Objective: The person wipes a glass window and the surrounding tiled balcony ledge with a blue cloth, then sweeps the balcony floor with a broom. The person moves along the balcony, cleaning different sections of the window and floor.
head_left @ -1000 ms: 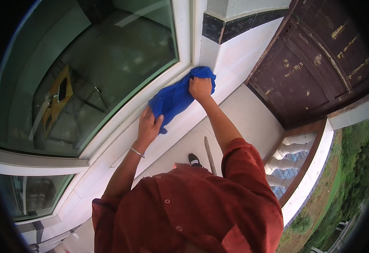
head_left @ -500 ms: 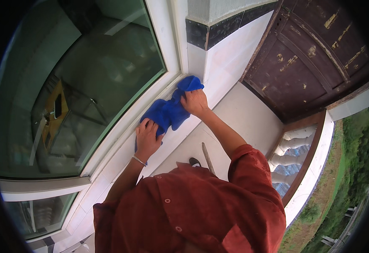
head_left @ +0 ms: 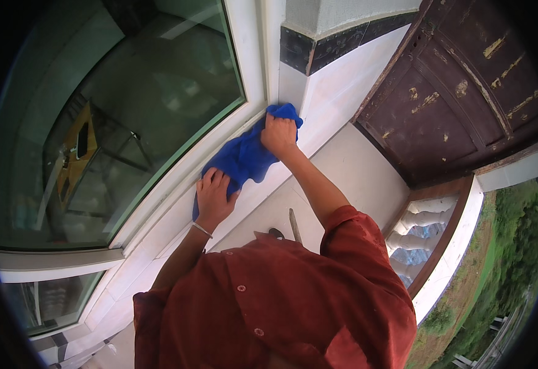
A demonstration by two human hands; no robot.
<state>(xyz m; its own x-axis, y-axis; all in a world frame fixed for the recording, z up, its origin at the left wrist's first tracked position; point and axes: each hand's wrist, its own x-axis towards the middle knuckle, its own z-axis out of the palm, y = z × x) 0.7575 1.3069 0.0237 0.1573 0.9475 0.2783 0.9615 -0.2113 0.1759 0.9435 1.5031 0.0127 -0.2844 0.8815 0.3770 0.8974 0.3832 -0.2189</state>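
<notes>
A blue cloth [head_left: 239, 158] lies crumpled along the white window sill [head_left: 172, 230], below the large glass pane [head_left: 158, 123]. My right hand [head_left: 279, 135] is closed over its far end, where the sill meets the tiled wall. Some of the cloth bunches out past those fingers. At the near end, my left hand [head_left: 215, 195] grips the cloth with bent fingers, its thumb along the edge. The stretch of cloth between my hands hangs partly over the sill's front edge.
A worn dark brown door [head_left: 447, 92] stands at the far right, next to a balustrade [head_left: 419, 234] with white posts. A stick-like piece [head_left: 294, 224] shows above the pale floor [head_left: 361, 166]. Black patterned tiles [head_left: 330, 49] band the wall ahead.
My right hand has shifted slightly toward the window frame, rolling further over the cloth. The cloth between my hands is spread flatter. My left hand has stayed nearly in place on it.
</notes>
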